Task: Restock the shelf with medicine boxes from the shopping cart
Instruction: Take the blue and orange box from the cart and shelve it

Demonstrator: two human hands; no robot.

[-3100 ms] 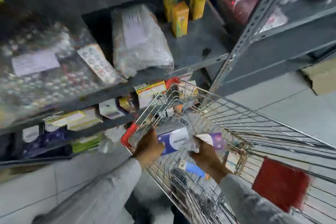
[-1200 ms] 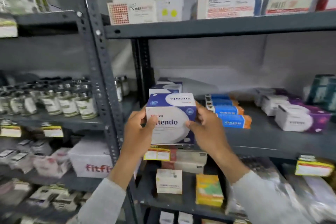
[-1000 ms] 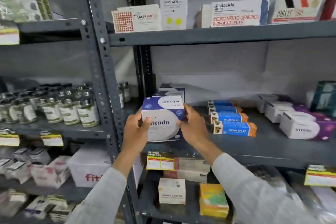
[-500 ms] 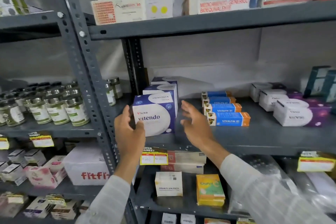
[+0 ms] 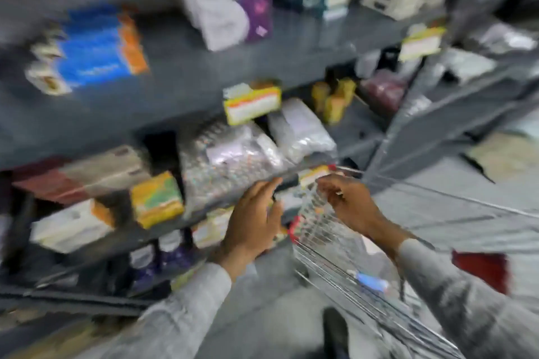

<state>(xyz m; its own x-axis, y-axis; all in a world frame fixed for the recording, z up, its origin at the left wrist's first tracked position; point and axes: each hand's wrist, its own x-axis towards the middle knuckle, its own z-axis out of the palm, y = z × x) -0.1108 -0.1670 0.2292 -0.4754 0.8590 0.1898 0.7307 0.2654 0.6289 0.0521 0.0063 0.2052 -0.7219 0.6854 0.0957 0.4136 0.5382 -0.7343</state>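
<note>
The view is blurred by motion. My left hand (image 5: 253,221) hangs empty with fingers spread, just left of the wire shopping cart (image 5: 326,245), in front of the grey shelf (image 5: 186,79). My right hand (image 5: 347,201) is over the cart's near corner, fingers loosely curled and apart, holding nothing. A blue box (image 5: 372,283) lies low inside the cart. On the shelf above sit blue and orange boxes (image 5: 96,49) and white and purple boxes (image 5: 230,9). The blue and white box placed earlier is out of view.
Lower shelves hold clear bags of blister packs (image 5: 233,160), a yellow-green box (image 5: 156,198), white boxes (image 5: 70,224) and dark bottles (image 5: 157,253). Yellow price tags (image 5: 252,102) hang on shelf edges. A red flap (image 5: 481,268) is on the cart. Grey tiled floor (image 5: 271,315) lies below.
Both hands let go of the blue and white box on the shelf and dropped toward the cart. The view swung down and to the right.
</note>
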